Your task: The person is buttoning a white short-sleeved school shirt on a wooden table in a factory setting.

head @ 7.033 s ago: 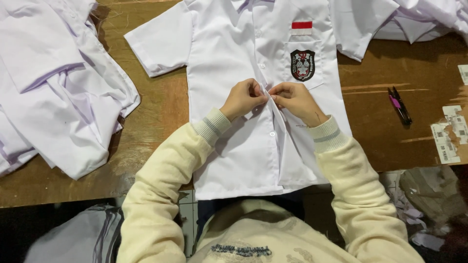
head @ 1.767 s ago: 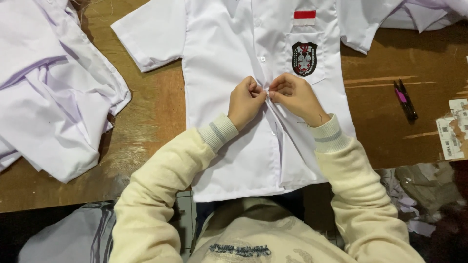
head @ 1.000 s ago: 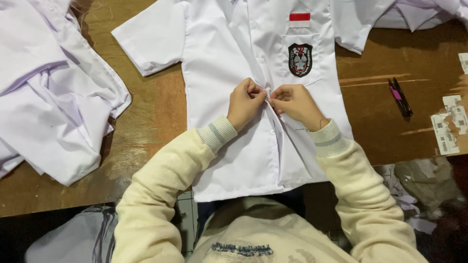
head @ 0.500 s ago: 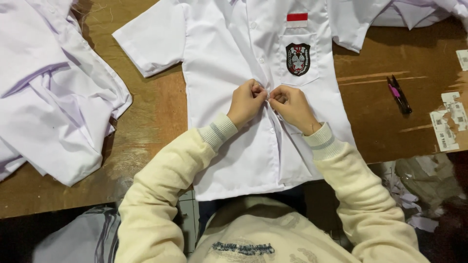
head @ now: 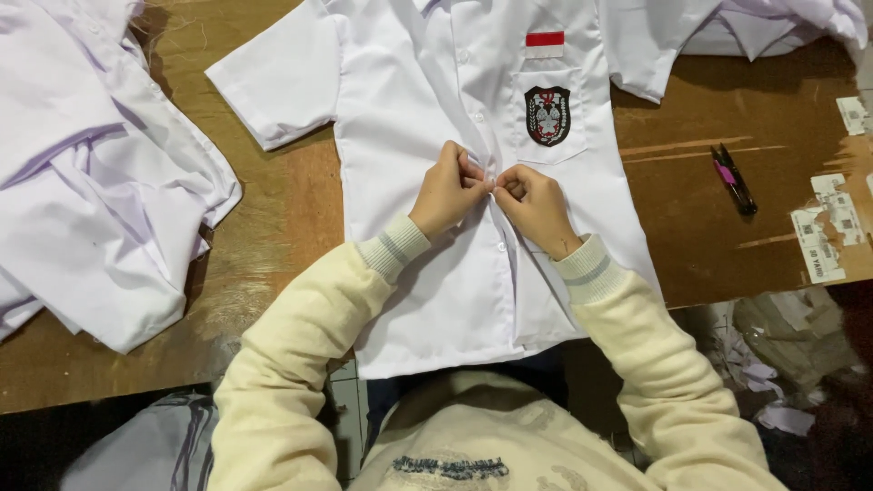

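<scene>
1. White cloth is lying heaped at the left edge of the frame: a pile of shirts point(head: 86, 173) is resting on the wooden table point(head: 273, 236), well apart from the hands.
2. Spread flat in the upper middle of the frame, a white short-sleeved shirt point(head: 427, 118) is lying with its hem hanging over the table's near edge.
3. Compared with half a second ago, the hands are sitting a touch lower on the front placket, which suggests the buttoning is moving down the shirt, with the lower buttons not yet closed.
4. At centre, the left hand point(head: 448, 189) is reaching in from the lower left, wrist bent, fingers curled tight and pinching the placket edge.
5. Just right of it, the right hand point(head: 535, 205) is meeting it knuckle to knuckle, fingers likewise closed on the fabric at the same spot.
6. Further right, a crest badge point(head: 547, 115) is showing on the chest pocket, and a dark pen point(head: 733, 179) is lying near paper labels point(head: 829, 227) at the right edge.
</scene>
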